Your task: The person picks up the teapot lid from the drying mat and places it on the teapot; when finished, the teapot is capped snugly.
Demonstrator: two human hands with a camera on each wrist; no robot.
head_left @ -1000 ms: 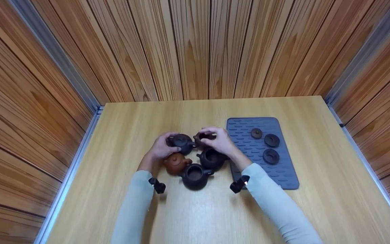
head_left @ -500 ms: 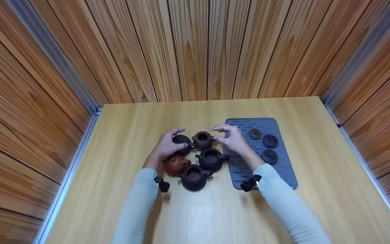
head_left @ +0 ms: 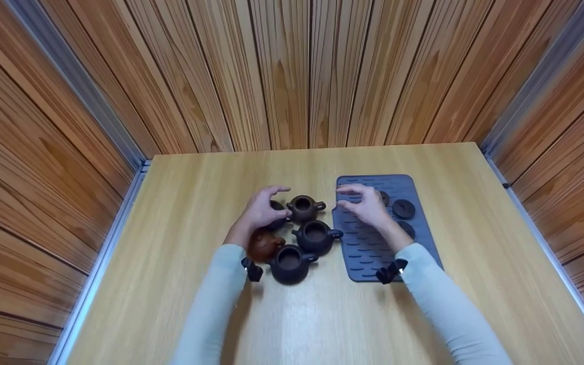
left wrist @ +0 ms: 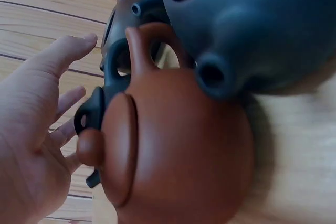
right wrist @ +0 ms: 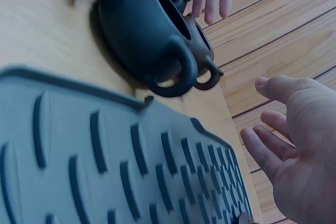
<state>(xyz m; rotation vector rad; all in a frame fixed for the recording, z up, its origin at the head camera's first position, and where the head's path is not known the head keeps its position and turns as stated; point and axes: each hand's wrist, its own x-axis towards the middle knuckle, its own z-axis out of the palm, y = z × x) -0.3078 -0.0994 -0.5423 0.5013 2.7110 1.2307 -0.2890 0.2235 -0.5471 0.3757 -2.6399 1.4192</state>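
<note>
My left hand (head_left: pixel 259 210), fingers spread and thumb apart, hovers over the black lidded teapot (head_left: pixel 277 221) and partly hides it. Beside that hand, the orange-brown clay teapot (left wrist: pixel 189 145) wears its lid. My right hand (head_left: pixel 370 208) is off to the right above the grey mat (head_left: pixel 368 261), its fingers and thumb parted with nothing between them. Between the hands sits a small dark brown teapot (head_left: pixel 302 216) without a lid. Nearer to me are two lidless black teapots, one in the middle (head_left: pixel 315 247) and one in front (head_left: pixel 290 274).
Loose round lids lie on the ridged mat: one dark lid (head_left: pixel 403 209) in sight, another (head_left: pixel 407 229) and a small one (head_left: pixel 385 197) partly behind my right hand. Wood-panelled walls (head_left: pixel 292 76) enclose the table (head_left: pixel 195 203) at the back and sides.
My right hand has let go of the small brown teapot and moved right, over the mat. The left hand has shifted slightly right and released the black lidded teapot.
</note>
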